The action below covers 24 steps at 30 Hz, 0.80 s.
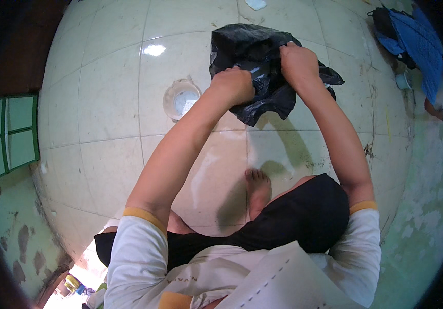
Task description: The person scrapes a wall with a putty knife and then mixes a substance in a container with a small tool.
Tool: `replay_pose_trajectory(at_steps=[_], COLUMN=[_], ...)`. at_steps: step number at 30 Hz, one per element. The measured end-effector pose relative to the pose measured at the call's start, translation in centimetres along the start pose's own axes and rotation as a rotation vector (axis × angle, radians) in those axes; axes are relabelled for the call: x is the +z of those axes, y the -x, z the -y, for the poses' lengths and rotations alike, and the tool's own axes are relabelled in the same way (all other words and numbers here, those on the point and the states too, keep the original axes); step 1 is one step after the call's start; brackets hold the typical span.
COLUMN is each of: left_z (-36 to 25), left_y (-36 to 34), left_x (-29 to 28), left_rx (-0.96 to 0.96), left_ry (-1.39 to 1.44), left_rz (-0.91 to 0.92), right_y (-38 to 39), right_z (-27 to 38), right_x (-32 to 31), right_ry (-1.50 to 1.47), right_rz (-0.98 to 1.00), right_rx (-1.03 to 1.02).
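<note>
A crumpled black plastic bag (255, 44) hangs in front of me, held up between both hands over the tiled floor. My left hand (233, 86) is closed on the bag's left side. Its fingers are curled inward, gathering the plastic. Closed on the right part of the bag's edge is my right hand (300, 64), with the thumb side up. Loose folds droop below and to the right of the hands. Whether anything lies inside the bag cannot be made out. Just left of my left forearm, a small round translucent plastic tub (169, 100) stands on the floor.
Pale floor tiles (108, 87) spread around me, and my bare foot (257, 188) rests on them. A blue and black bag or cloth (412, 41) is by the right wall, near a small light-blue cup (403, 81). A green-framed panel (7, 134) is at left. A white scrap (255, 4) lies far ahead.
</note>
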<state>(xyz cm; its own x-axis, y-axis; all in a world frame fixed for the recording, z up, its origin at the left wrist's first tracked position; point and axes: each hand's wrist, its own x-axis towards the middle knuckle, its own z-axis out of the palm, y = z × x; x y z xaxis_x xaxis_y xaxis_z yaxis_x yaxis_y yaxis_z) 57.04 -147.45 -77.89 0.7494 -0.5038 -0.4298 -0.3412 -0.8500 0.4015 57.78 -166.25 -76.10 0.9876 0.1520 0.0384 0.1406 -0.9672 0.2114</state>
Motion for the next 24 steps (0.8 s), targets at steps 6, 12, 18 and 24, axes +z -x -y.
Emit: replay_pose_trajectory(at_steps=[6,12,18,24], left_z=[-0.4,-0.3,-0.5,-0.5], left_y=[1.2,2.5,2.9,3.6], left_x=[2.4,2.6,3.1,3.4], left_rx=[-0.067,0.045,0.116,0.124], left_ry=[-0.073,-0.056,-0.062,-0.093], left_rz=[-0.182,0.006,0.119,0.072], right_y=[0.2,-0.1,-0.5,-0.1], right_z=[0.3,-0.7,-2.3,-3.4], right_x=[2.2,4.5,3.5,3.7], right_ry=[0.092,0.102,0.021,-0.105], right_rz=[-0.076,-0.023,0.239,0.313], right_rx=[-0.056,-0.139,-0.029,0.005])
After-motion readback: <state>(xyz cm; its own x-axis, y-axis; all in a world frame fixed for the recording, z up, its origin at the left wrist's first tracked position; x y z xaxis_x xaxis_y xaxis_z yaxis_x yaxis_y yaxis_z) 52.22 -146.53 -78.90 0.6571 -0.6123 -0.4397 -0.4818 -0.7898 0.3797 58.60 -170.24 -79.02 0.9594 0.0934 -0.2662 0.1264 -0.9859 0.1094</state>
